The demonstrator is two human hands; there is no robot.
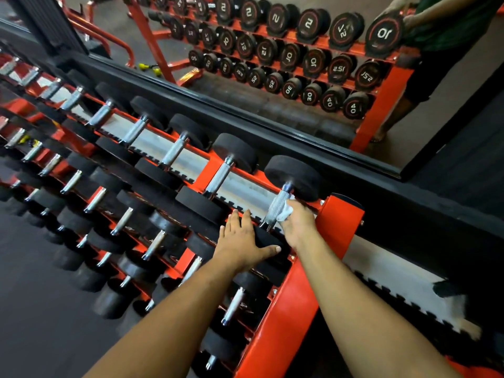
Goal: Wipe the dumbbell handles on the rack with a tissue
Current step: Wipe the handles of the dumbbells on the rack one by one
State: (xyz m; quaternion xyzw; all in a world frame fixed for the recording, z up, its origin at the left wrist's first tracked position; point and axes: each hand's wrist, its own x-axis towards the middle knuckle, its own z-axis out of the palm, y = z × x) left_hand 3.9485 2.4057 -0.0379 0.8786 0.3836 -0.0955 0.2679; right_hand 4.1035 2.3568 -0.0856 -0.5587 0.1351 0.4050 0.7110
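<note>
The rightmost dumbbell on the top shelf of the orange rack has a knurled steel handle between two black rubber heads. My right hand holds a white tissue pressed against the right side of that handle, fingers curled around it. My left hand lies flat with straight fingers on the near black head of the same dumbbell, thumb stretched to the right.
More dumbbells with steel handles fill three sloping shelves running off to the upper left. A wall mirror behind the rack reflects the dumbbell ends and a person. Dark floor lies at the lower left, a pale toothed mat at the right.
</note>
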